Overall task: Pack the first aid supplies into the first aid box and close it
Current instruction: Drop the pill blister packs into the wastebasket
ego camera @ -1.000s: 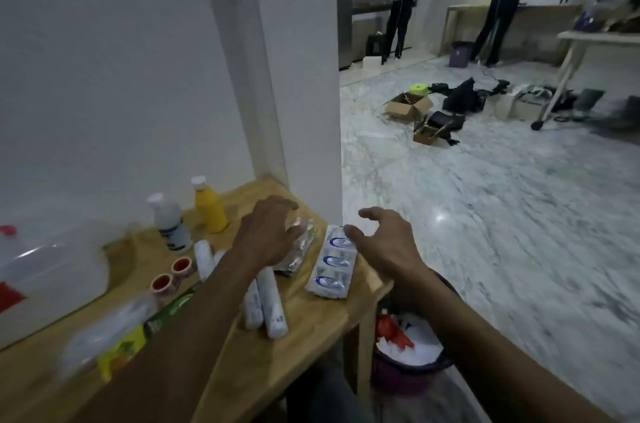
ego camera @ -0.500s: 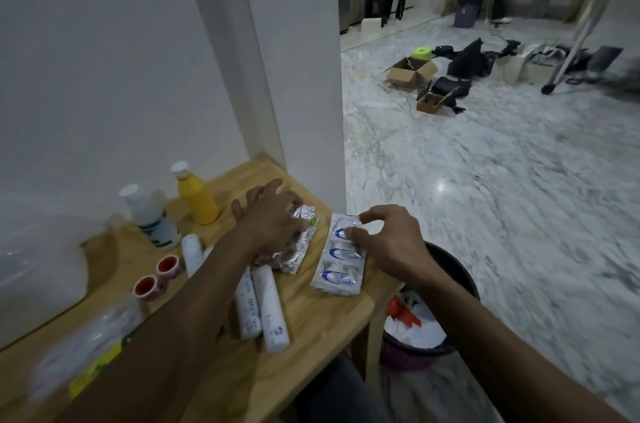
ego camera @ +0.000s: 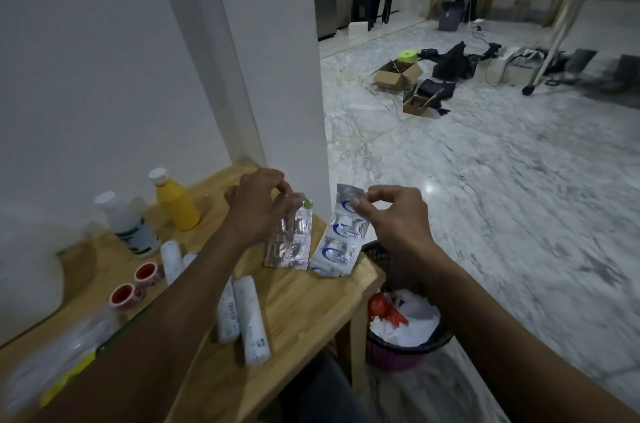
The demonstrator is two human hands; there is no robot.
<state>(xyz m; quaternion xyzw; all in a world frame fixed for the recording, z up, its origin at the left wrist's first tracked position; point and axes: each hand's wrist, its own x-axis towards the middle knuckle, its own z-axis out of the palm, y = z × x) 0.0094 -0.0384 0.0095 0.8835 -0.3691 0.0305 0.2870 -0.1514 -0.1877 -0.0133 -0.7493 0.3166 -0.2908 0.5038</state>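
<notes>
Dim, blurred edges, floor glare.

Bare desk lies right of the two rolls, up to its edge. Left, bottles, tape rings and a blurred packet crowd the way. The wall closes the back; a bin stands just beside the desk's right edge.

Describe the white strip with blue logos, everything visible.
The white blister strip is a flat, crinkly pack with blue oval logos in a row down its length. It hangs tilted, its top end pinched by the right hand, its lower end at the wooden table edge, beside the silver foil strip.
</notes>
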